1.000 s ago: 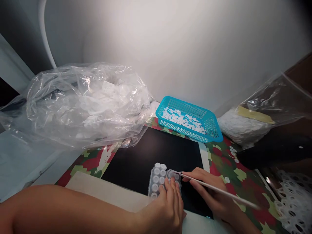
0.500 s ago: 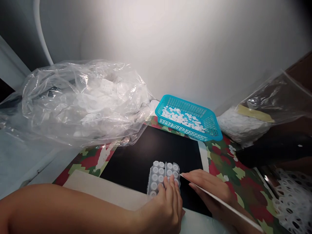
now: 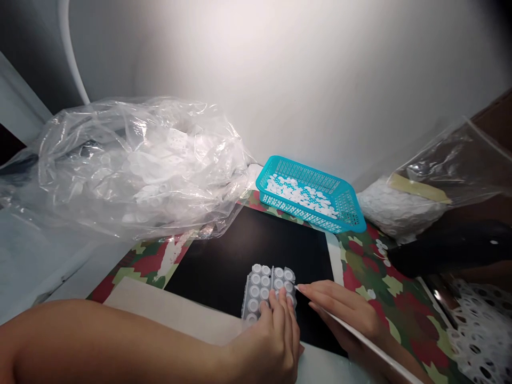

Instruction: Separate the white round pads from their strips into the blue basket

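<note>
A clear plastic tray (image 3: pixel 253 292) with rows of round white caps lies on the black mat, near its front edge. My left hand (image 3: pixel 276 336) rests over the tray's near right part with its fingers together and bent onto the caps, holding it. The caps beneath those fingers are hidden, and so is most of the thumb. Just right of the tray, my right hand (image 3: pixel 348 309) is closed on a thin white strip (image 3: pixel 370 344). The strip slants from the lower right up to the tray's right edge, where its tip is touching or very close.
Behind the black mat (image 3: pixel 256 229) stands a turquoise basket (image 3: pixel 320 220) holding small white discs. A large clear bag (image 3: pixel 140 176) of white pieces fills the left back. Another bag (image 3: pixel 412 208) sits at right, above a black handle (image 3: pixel 452 248) and a pile of perforated white pieces (image 3: pixel 480 325).
The near end of the white strip has swung slightly left with a small shift of my right hand. My left hand and the tray have stayed in place.
</note>
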The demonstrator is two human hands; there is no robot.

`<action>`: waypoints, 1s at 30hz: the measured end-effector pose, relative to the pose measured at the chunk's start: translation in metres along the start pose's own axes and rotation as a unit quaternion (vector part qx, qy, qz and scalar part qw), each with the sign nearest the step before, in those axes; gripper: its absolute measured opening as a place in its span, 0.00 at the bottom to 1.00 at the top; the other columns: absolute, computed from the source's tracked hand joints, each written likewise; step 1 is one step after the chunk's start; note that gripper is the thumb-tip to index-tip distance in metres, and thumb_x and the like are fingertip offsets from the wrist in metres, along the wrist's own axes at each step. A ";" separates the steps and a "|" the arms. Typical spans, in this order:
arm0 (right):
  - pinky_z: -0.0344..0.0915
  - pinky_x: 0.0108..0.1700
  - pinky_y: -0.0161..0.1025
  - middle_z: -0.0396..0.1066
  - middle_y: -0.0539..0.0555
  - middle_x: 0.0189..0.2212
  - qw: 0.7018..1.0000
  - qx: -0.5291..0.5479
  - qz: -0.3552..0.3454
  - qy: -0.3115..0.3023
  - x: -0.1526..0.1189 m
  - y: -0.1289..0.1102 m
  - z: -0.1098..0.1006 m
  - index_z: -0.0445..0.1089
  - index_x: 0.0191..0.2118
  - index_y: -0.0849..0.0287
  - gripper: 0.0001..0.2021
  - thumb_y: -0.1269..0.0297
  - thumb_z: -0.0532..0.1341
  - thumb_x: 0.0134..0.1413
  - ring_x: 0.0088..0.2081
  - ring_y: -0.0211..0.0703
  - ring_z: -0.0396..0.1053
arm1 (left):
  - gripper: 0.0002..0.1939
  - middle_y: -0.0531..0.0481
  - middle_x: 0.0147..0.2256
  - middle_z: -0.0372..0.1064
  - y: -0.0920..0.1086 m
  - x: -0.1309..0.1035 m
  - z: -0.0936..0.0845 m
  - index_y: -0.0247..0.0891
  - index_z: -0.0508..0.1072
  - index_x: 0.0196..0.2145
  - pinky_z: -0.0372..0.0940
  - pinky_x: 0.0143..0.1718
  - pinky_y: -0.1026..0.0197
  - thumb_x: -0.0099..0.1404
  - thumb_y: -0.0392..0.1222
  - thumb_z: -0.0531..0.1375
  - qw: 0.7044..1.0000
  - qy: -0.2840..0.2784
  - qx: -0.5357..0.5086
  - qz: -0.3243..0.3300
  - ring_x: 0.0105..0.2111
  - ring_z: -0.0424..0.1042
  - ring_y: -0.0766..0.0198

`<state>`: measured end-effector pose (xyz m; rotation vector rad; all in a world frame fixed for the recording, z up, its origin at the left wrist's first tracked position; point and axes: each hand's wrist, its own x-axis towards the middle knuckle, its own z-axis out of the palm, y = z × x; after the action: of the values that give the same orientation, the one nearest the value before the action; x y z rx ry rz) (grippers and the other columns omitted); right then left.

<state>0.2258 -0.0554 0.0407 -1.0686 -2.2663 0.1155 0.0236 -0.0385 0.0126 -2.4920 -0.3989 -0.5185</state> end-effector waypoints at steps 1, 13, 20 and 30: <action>0.73 0.40 0.36 0.75 0.59 0.37 1.000 0.000 -0.006 -0.001 0.000 0.000 0.000 0.69 0.49 0.63 0.15 0.76 0.54 0.58 0.39 0.43 0.74 | 0.21 0.30 0.41 0.73 0.000 0.000 0.000 0.19 0.72 0.44 0.65 0.33 0.54 0.69 0.43 0.49 1.000 -0.002 0.001 -0.002 0.37 0.74 0.51; 0.72 0.45 0.41 0.75 0.59 0.41 0.997 -0.069 -0.037 0.010 -0.011 0.011 0.011 0.65 0.55 0.63 0.20 0.78 0.56 0.56 0.43 0.45 0.73 | 0.21 0.30 0.41 0.73 -0.001 0.000 0.000 0.19 0.72 0.44 0.65 0.33 0.54 0.69 0.42 0.48 1.000 -0.002 0.003 0.002 0.37 0.74 0.50; 0.71 0.45 0.40 0.74 0.58 0.42 0.994 -0.094 -0.018 0.047 -0.006 0.011 0.017 0.64 0.56 0.60 0.20 0.76 0.55 0.57 0.42 0.45 0.73 | 0.21 0.28 0.42 0.72 0.000 0.000 -0.001 0.19 0.72 0.45 0.64 0.34 0.53 0.69 0.42 0.49 1.000 -0.013 -0.002 0.003 0.38 0.74 0.50; 0.70 0.39 0.31 0.75 0.55 0.36 0.994 0.064 0.089 -0.013 -0.013 0.000 -0.008 0.70 0.45 0.59 0.13 0.75 0.54 0.57 0.38 0.40 0.74 | 0.18 0.32 0.41 0.72 0.009 -0.004 0.005 0.22 0.73 0.44 0.67 0.32 0.53 0.67 0.41 0.51 0.998 0.017 -0.053 -0.030 0.38 0.74 0.48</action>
<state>0.2365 -0.0665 0.0410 -1.2039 -2.1505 0.3461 0.0245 -0.0434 0.0027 -2.5751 -0.4448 -0.6196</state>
